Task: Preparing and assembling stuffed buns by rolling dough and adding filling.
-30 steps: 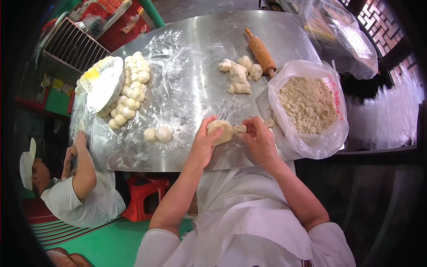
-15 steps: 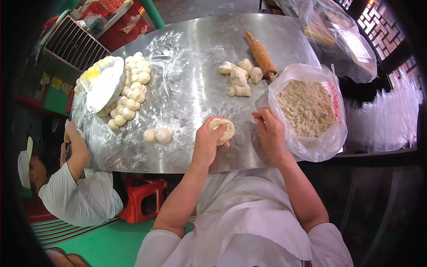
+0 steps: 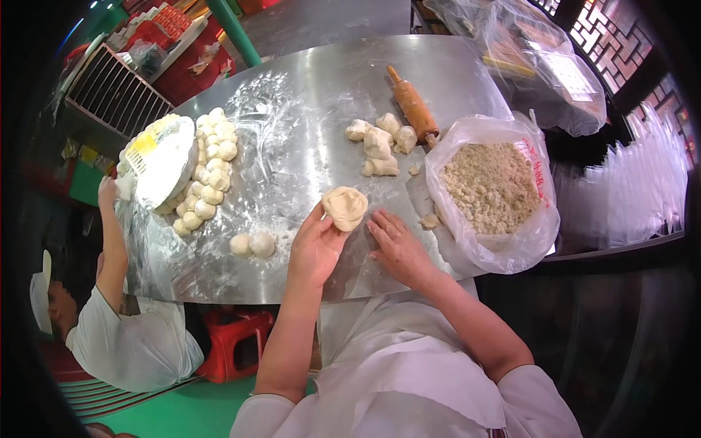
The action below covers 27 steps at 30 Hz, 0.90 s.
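My left hand [image 3: 315, 248] holds a round piece of dough [image 3: 345, 209] a little above the steel table, its folded, gathered side facing up. To its right, my right hand [image 3: 401, 250] lies low at the table surface with its fingers stretched out and nothing in them. The fingertips point toward the dough but are apart from it. Beyond my hands, several dough pieces [image 3: 378, 144] sit in a cluster beside a wooden rolling pin [image 3: 413, 108]. At the right, a clear plastic bag [image 3: 467, 237] stands open around a crumbly pale filling [image 3: 491, 188].
Two dough balls [image 3: 252, 245] rest left of my hands. Farther left, rows of floured dough balls [image 3: 212, 179] surround a white basin [image 3: 191, 150] holding a yellow toothed tool [image 3: 140, 152]. Small dough scraps [image 3: 429, 221] lie by the bag. A co-worker [image 3: 135, 332] reaches over the table's left end.
My right hand has moved left from beside the bag and flattened at the table. The dough in my left hand has shifted left and up. The co-worker's hand has moved toward the basin.
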{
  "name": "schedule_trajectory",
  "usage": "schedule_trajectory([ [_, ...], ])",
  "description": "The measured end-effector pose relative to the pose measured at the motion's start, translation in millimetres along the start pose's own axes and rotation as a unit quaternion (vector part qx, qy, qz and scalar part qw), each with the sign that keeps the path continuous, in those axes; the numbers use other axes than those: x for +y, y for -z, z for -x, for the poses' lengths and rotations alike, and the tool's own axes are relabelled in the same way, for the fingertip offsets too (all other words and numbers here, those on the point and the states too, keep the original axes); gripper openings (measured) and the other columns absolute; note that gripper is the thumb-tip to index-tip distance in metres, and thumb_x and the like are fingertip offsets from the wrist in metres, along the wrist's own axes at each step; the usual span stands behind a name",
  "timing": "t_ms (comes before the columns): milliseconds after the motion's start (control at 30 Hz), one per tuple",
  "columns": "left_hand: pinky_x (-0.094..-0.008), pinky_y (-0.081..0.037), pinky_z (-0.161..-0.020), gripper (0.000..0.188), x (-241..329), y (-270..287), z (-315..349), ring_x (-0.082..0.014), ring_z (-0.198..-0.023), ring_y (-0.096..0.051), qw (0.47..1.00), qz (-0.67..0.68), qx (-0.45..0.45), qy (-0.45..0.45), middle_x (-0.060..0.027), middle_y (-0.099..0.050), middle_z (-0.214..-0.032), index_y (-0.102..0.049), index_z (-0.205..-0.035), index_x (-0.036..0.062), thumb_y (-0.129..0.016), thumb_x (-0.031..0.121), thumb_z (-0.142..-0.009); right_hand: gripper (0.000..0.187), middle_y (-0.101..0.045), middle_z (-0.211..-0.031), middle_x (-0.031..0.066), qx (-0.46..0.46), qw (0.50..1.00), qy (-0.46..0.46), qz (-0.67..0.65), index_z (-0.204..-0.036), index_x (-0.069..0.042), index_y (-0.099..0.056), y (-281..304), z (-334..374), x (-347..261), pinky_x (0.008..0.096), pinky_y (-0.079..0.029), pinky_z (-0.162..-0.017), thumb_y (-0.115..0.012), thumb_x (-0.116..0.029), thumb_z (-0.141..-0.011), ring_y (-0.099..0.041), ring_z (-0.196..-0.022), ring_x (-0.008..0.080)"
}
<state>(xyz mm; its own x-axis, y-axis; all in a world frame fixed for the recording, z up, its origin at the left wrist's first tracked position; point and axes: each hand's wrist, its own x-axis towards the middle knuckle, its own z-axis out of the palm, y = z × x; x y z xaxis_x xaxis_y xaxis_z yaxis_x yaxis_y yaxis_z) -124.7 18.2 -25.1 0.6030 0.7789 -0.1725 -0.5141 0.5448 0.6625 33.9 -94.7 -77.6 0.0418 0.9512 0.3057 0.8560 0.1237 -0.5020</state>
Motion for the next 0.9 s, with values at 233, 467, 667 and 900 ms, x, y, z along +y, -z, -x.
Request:
schedule_trajectory([
  [233,-0.0367,-0.054,-0.083,0.05,-3.1,1.3,-9.9,-0.0306,-0.112,-0.063,0.983,0.171,0.068,0.003,-0.0235,-0.06,-0.125,-0.051,-0.135,-0.0028,-0.037,0.037,-0.108,0.018,-0.063,-0.109,0.0112,0.195,0.973,-0.098,0.078,-0.105,-0.005,-0.065,133.7,5.2,48.9,0.0449,-0.048,-0.087,-0.068,-0.013,-0.089,-0.06,-0.099,0.0319],
  [467,-0.0313,-0.052,-0.066,0.067,-41.2,-63.0,-27.4,-0.0236,-0.09,-0.066,0.994,-0.066,-0.017,0.088,-0.014,-0.066,-0.105,-0.056,-0.123,-0.001,-0.036,0.059,-0.104,0.049,-0.054,-0.12,0.0219,0.103,0.953,-0.199,0.204,-0.123,0.0,-0.057,134.9,32.9,143.0,0.0493,-0.045,-0.095,-0.071,-0.032,-0.088,-0.053,-0.112,0.0401],
  [667,-0.0295,-0.054,-0.07,0.051,-72.9,-116.1,-52.1,-0.0199,-0.091,-0.066,0.975,-0.124,-0.147,0.116,-0.0109,-0.065,-0.103,-0.056,-0.123,-0.0009,-0.058,0.045,-0.1,0.039,-0.056,-0.106,0.0162,0.057,0.971,-0.115,0.202,-0.112,-0.004,-0.062,119.1,18.4,104.2,0.046,-0.051,-0.085,-0.071,-0.03,-0.084,-0.056,-0.107,0.034],
  [900,-0.0276,-0.05,-0.058,0.026,-102.0,-149.9,-71.0,-0.0182,-0.077,-0.067,0.961,-0.161,-0.182,0.132,-0.0111,-0.068,-0.096,-0.058,-0.119,0.0006,-0.063,0.015,-0.098,0.009,-0.065,-0.089,0.0133,0.025,0.984,-0.153,0.086,-0.087,-0.01,-0.064,105.1,21.3,117.1,0.0454,-0.055,-0.07,-0.062,-0.018,-0.084,-0.068,-0.085,0.034],
])
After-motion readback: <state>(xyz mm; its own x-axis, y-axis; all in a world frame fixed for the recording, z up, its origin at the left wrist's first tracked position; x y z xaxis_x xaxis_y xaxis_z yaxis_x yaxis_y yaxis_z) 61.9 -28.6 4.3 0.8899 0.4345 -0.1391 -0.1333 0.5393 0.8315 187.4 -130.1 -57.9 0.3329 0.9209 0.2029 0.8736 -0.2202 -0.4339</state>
